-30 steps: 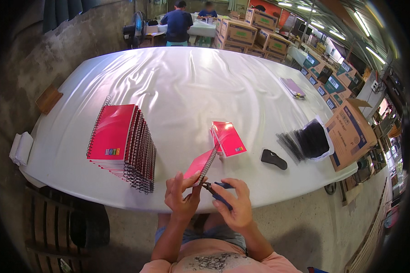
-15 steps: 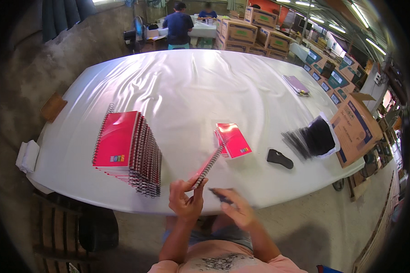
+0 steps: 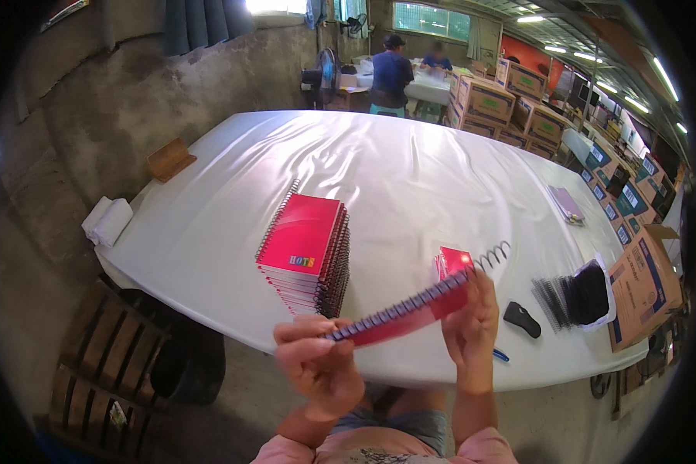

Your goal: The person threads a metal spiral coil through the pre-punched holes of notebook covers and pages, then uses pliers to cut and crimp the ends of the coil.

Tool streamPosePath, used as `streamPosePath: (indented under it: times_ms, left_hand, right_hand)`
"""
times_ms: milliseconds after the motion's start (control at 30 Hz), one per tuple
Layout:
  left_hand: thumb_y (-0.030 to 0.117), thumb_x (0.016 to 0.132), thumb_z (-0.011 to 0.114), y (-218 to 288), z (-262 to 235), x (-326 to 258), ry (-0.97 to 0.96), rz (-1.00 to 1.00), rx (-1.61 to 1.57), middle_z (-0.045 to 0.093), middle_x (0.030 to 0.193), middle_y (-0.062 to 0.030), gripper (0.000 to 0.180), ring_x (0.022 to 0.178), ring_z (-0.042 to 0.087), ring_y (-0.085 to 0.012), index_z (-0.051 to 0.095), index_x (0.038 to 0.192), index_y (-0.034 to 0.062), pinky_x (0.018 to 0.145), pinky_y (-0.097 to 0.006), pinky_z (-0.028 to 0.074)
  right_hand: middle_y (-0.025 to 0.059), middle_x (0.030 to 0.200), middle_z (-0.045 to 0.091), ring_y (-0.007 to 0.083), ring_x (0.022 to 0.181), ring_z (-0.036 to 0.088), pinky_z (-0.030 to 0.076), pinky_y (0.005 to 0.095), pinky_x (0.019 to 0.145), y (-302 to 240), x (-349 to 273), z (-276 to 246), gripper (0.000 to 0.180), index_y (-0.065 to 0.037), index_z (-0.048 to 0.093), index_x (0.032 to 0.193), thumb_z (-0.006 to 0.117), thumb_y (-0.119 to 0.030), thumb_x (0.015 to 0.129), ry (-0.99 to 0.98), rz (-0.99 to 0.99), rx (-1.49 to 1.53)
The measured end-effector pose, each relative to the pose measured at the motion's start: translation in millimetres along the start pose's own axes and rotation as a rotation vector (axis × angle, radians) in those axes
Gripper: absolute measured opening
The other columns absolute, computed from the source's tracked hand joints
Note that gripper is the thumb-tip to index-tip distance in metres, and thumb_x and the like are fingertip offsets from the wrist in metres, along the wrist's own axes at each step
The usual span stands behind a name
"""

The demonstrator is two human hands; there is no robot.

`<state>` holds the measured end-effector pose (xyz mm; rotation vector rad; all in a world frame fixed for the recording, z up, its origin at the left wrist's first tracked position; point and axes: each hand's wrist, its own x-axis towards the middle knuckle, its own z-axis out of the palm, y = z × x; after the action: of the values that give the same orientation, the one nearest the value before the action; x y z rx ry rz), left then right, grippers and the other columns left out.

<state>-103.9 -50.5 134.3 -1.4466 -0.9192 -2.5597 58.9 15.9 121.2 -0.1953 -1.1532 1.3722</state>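
Observation:
I hold a red notebook (image 3: pixel 410 315) edge-on in front of me, its dark spiral binding facing up. My left hand (image 3: pixel 317 363) grips its near end and my right hand (image 3: pixel 472 321) grips its far end. A loose wire spiral (image 3: pixel 493 255) sticks out past my right fingers. Behind the notebook a small stack of red sheets (image 3: pixel 448 261) lies on the white table (image 3: pixel 410 170). To the left stands a tall stack of red spiral notebooks (image 3: pixel 305 255).
A black hand tool (image 3: pixel 523 319) and a blue pen (image 3: pixel 501 356) lie near the table's front edge. A bundle of black spirals on white wrap (image 3: pixel 576 298) sits at the right, cardboard boxes (image 3: pixel 642 286) beyond. Two people work at a far table (image 3: pixel 394 73).
I lifted the red notebook off the table and turned it edge-on between both hands. My head has tilted up, so the table sits lower in view.

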Motion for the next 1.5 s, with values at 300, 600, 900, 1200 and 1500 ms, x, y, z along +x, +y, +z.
streamPosePath:
  times_ms: [300, 600, 900, 1200, 1500]
  left_hand:
    - [-0.01, 0.068, 0.074, 37, -17, 82, -0.306, -0.025, -0.008, 0.065, 0.091, -0.0155, 0.042, 0.079, 0.063, -0.0184, 0.052, 0.102, -0.0011, 0.07, -0.029, 0.054]
    - [-0.002, 0.064, 0.081, -8, -9, 134, -0.251, 0.076, 0.123, 0.063, 0.105, -0.0134, 0.068, 0.086, 0.064, -0.0169, 0.044, 0.121, 0.0033, 0.076, -0.027, 0.049]
    - [0.034, 0.096, 0.048, -68, -54, 91, -0.192, -0.318, 0.334, 0.058, 0.117, -0.0121, 0.044, 0.109, 0.053, -0.0169, 0.05, 0.126, 0.0015, 0.094, -0.029, 0.038]
    - [0.036, 0.099, 0.041, -93, -62, 62, -0.264, -0.333, 0.094, 0.048, 0.133, -0.0149, 0.049, 0.121, 0.046, -0.0219, 0.047, 0.13, -0.0019, 0.104, -0.033, 0.033]
    - [0.051, 0.096, 0.038, -110, -64, 52, -0.217, -0.302, 0.131, 0.043, 0.138, -0.0135, 0.064, 0.126, 0.042, -0.0234, 0.041, 0.133, -0.0008, 0.105, -0.037, 0.033]
  right_hand:
    - [0.0142, 0.107, 0.06, 0.0259, 0.093, 0.061, 0.049, 0.0332, 0.075, -71, 65, 117, 0.04, -0.009, 0.063, 0.112, 0.07, -0.006, 0.072, -0.511, -0.609, -1.135]
    - [0.0017, 0.107, 0.063, 0.0127, 0.085, 0.059, 0.051, 0.0291, 0.074, -49, 128, 128, 0.061, -0.007, 0.046, 0.134, 0.067, 0.0, 0.077, -0.891, -0.125, -0.928]
    - [0.0103, 0.08, 0.065, 0.012, 0.067, 0.064, 0.052, 0.0241, 0.049, 47, 173, 83, 0.03, 0.0, 0.057, 0.097, 0.074, -0.011, 0.074, -0.029, 0.189, -0.501]
    - [0.0105, 0.076, 0.065, 0.0216, 0.07, 0.063, 0.049, 0.0348, 0.069, 83, 170, 70, 0.02, -0.005, 0.064, 0.087, 0.063, -0.024, 0.08, -0.052, 0.105, -1.037]
    - [0.0142, 0.108, 0.06, 0.0218, 0.09, 0.06, 0.048, 0.0337, 0.08, 99, 162, 51, 0.026, -0.004, 0.059, 0.104, 0.061, -0.024, 0.087, -0.138, 0.025, -0.952]
